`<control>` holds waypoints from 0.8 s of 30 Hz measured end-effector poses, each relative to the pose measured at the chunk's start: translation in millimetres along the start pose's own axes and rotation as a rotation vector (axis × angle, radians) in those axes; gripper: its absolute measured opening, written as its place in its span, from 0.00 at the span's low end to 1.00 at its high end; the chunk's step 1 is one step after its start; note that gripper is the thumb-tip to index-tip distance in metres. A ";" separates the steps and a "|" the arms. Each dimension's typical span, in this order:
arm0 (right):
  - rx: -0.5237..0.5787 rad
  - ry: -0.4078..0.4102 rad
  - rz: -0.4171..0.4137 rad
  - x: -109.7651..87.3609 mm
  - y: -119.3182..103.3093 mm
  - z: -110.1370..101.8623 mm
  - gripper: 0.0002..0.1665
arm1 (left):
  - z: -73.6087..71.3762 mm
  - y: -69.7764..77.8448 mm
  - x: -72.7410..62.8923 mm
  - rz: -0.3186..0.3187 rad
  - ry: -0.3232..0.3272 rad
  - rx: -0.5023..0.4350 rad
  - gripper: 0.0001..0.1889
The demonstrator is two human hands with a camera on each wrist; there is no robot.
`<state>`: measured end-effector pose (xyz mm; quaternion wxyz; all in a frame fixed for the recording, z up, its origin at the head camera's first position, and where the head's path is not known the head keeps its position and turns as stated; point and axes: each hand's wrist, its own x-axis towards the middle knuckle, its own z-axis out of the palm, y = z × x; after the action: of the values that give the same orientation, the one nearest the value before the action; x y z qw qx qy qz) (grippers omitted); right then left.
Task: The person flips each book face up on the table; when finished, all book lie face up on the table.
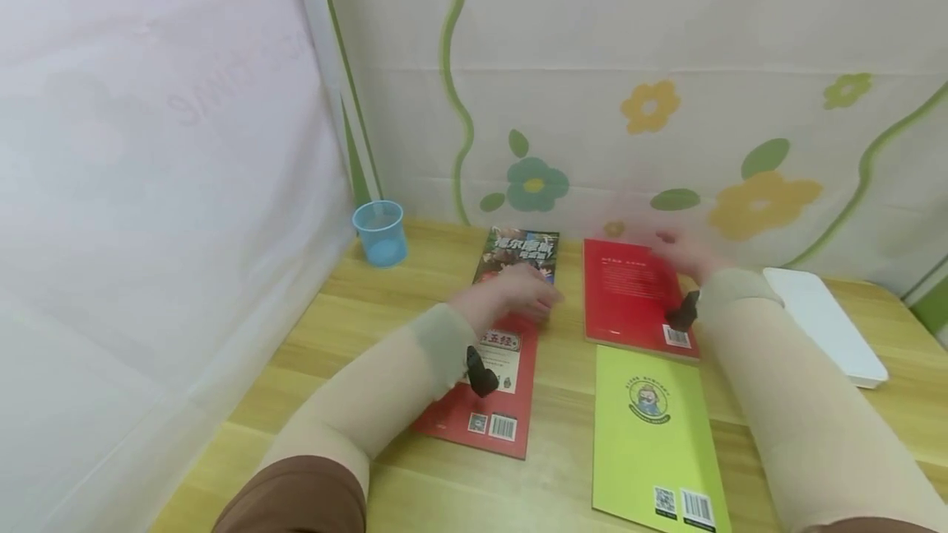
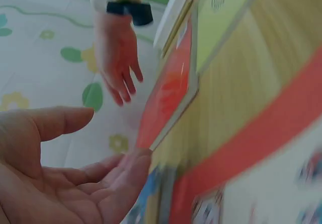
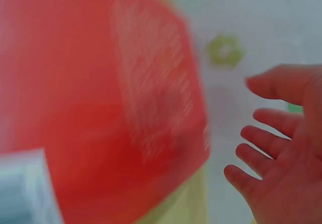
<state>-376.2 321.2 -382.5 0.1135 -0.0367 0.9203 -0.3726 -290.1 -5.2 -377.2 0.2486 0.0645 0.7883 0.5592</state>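
Note:
My left hand is over the left pair of books, with its fingers loosely bent and nothing held in the left wrist view. It overlaps a dark picture-covered book and a red book with a white panel. My right hand hovers by the back right corner of a plain red book. In the right wrist view its fingers are spread, apart from that book's cover. A yellow-green book lies just in front of the plain red one.
At the back left of the wooden table stands a blue translucent cup. Right of my right forearm lies a flat white object. White cloth with printed flowers hangs behind the table, and more white cloth hangs along the left.

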 end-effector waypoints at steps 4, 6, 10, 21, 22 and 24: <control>-0.033 -0.099 0.022 2.4 12.3 5.9 0.46 | 20.7 1.1 -1.3 -0.057 -0.093 -0.115 0.22; -0.020 -0.126 0.014 2.5 14.9 9.0 0.48 | 29.6 1.0 -1.7 -0.078 -0.087 -0.151 0.26; -0.022 -0.144 0.012 2.9 18.8 14.0 0.53 | 43.5 0.3 -3.4 -0.124 -0.078 -0.234 0.32; -0.055 -0.126 0.011 14.9 23.1 20.2 0.56 | 57.0 0.7 -5.9 -0.201 -0.029 -0.367 0.33; -0.049 -0.133 0.023 16.3 24.1 20.5 0.57 | 58.0 0.5 -5.5 -0.206 -0.019 -0.371 0.33; -0.045 -0.137 0.038 20.3 27.2 21.5 0.58 | 60.3 0.0 -4.9 -0.215 0.009 -0.370 0.32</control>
<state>-390.4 323.1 -420.0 0.1824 -0.0471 0.9191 -0.3460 -257.8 44.2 -390.8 0.3110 -0.0692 0.6756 0.6648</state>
